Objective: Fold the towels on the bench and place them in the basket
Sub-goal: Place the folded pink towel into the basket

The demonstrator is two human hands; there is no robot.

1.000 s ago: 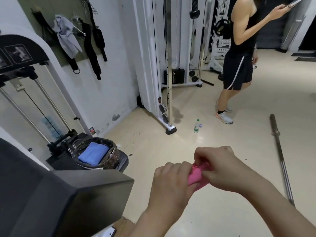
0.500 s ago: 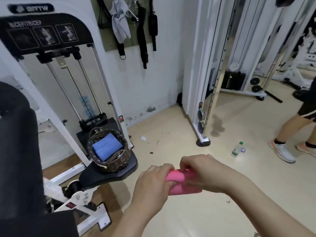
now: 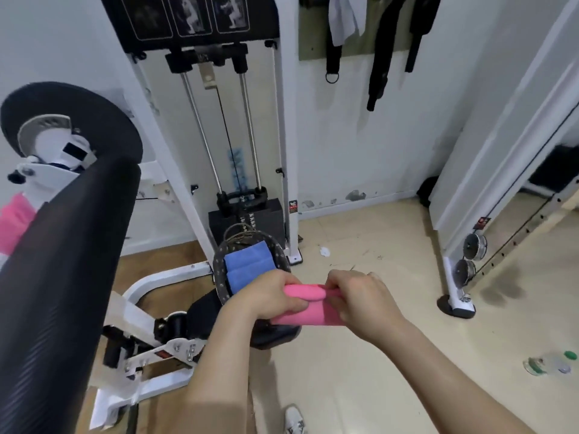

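I hold a folded pink towel (image 3: 308, 310) in both hands at the middle of the view. My left hand (image 3: 269, 297) grips its left end and my right hand (image 3: 360, 300) pinches its right end. Just behind my left hand stands a dark woven basket (image 3: 279, 249) on a black seat pad (image 3: 275, 335), with a folded blue towel (image 3: 247, 267) inside. The towel hangs beside the basket's right rim. Another pink towel (image 3: 14, 220) shows at the far left, behind the black padded bench (image 3: 62, 264).
A white weight machine frame (image 3: 282, 151) and its weight stack (image 3: 247, 220) stand behind the basket. Black straps (image 3: 379, 57) hang on the wall. A white rack upright (image 3: 457, 277) is at right. A plastic bottle (image 3: 551, 363) lies on the floor at lower right.
My view has swung left and down toward the machine. Both hands have carried the pink towel closer to the basket, which now sits right behind my left hand. The other person has left the view.
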